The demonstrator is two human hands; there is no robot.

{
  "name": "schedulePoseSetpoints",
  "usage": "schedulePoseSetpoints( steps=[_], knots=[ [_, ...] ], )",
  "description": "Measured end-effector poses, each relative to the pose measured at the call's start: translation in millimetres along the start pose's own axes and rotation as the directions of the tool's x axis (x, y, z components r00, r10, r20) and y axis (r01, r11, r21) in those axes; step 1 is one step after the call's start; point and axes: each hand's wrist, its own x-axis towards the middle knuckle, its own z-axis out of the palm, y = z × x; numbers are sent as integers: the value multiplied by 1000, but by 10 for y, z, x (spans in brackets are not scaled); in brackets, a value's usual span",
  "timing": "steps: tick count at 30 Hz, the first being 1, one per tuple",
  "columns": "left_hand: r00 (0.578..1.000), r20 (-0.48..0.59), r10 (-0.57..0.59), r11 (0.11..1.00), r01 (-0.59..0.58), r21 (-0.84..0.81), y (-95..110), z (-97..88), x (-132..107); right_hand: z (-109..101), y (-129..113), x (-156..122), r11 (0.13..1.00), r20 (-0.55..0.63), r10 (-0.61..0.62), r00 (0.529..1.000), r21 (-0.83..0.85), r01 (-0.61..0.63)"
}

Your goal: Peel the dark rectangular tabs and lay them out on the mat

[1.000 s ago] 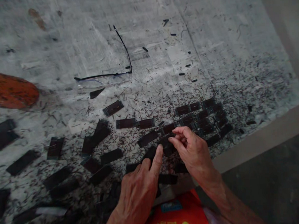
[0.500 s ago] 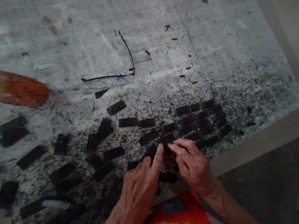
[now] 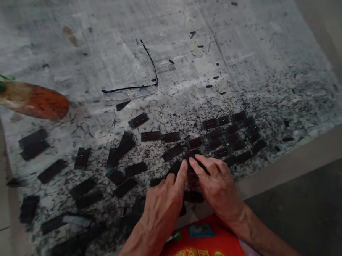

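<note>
My left hand (image 3: 163, 204) and my right hand (image 3: 220, 186) rest side by side near the front edge of a scratched grey-white table (image 3: 241, 44). Both index fingertips press down on a small black rectangular strip (image 3: 193, 155). My left index finger is stretched out and the other left fingers are curled. My right fingers lie flat over the strips, with a dark strip showing between index and middle finger. Right of my hands, several black strips (image 3: 234, 134) lie packed in neat rows. More strips (image 3: 82, 188) lie scattered to the left.
Thin black-framed glasses (image 3: 153, 73) lie at the table's middle. An orange-red oblong thing (image 3: 37, 102) with a green end is at the far left. Fine dark shavings cover the table's near half. A red printed bag (image 3: 200, 248) sits under my wrists. A pale table edge (image 3: 293, 161) borders dark floor.
My right hand held a strip pinched above the table; it has come down and now lies flat. Both index fingertips have met on one strip. The view has shifted left.
</note>
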Motion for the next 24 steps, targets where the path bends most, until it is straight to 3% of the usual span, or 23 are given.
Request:
schedulePoseSetpoints(
  steps=[7,12,15,18,21,24],
  knots=[
    [978,-209,19,976,-64,-210,-107,57,-27,-71,-76,43,998,55,42,998,34,-44],
    [908,-418,20,919,-181,-349,-143,77,-90,-177,-23,56,970,69,63,996,230,-78],
    [866,-500,-23,885,-215,-414,-143,31,-114,-223,41,-4,915,12,147,989,377,-141],
    [864,-497,-78,848,-205,-488,-126,-3,-108,-269,0,-48,812,41,243,969,538,-226],
    [887,-440,-139,800,-161,-577,-85,-14,-88,-312,-173,-31,635,263,201,944,699,-330],
    [907,-356,-227,734,-81,-675,-25,-52,-79,-299,-356,7,432,494,112,862,758,-490]
  ],
)
